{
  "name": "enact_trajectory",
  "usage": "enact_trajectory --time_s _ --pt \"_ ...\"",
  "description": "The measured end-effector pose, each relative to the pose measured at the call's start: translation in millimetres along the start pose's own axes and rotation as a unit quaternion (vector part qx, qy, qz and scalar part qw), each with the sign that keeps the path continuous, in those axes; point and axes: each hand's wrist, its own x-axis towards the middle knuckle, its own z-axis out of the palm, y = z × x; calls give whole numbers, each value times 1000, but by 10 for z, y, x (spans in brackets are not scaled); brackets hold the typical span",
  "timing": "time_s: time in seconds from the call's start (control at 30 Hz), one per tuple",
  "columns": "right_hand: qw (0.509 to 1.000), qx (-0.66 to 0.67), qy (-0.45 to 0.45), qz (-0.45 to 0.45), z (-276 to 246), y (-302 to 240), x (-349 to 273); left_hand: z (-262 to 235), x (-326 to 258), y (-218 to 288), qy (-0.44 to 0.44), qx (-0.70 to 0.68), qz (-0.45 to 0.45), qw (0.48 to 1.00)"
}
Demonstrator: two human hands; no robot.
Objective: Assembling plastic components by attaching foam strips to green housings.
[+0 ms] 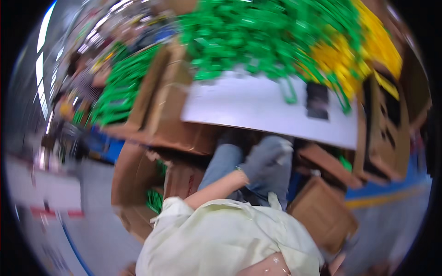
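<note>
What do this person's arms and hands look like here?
The left hand wears a grey glove with paler tips; its forearm is bare below a loose, pale sleeve. Blur hides finer detail; the right hand is not in view.

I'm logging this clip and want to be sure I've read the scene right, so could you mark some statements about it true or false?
1. A pile of green pieces lies on the white table. True.
2. The yellow pieces lie to the left of that pile. False: they lie at its right.
3. The left hand wears a grey glove. True.
4. The left hand is buried in the green pile. False: it is over the blue jeans, below the table's near edge.
5. A dark patch shows on the right part of the white table. True.
6. The person's shirt is black. False: it is pale.
</note>
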Motion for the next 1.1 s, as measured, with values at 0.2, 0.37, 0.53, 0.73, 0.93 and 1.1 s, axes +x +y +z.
enact_trajectory --time_s 0.2,0.37,0.53,0.73,0.93,1.1 --pt "934 -180 -279 129 704 633 2166 261 -129 239 10 15 -2 1000" --pt "813 -384 -392 195 297 99 2429 116 -152 220 12 -27 -5 1000" --pt "878 -84 165 441 -1186 -1196 2529 -4 -340 140 27 -74 -24 997" --pt "889 1 436 139 -2665 -1124 2329 -188 -376 115 -93 -194 -140 966" --pt "883 6 358 304 -3540 -3612 3361 -371 -218 340 -118 -362 -55 923" --pt "866 45 437 241 -3443 -4092 4100 -928 -194 120 10 -372 -144 917"
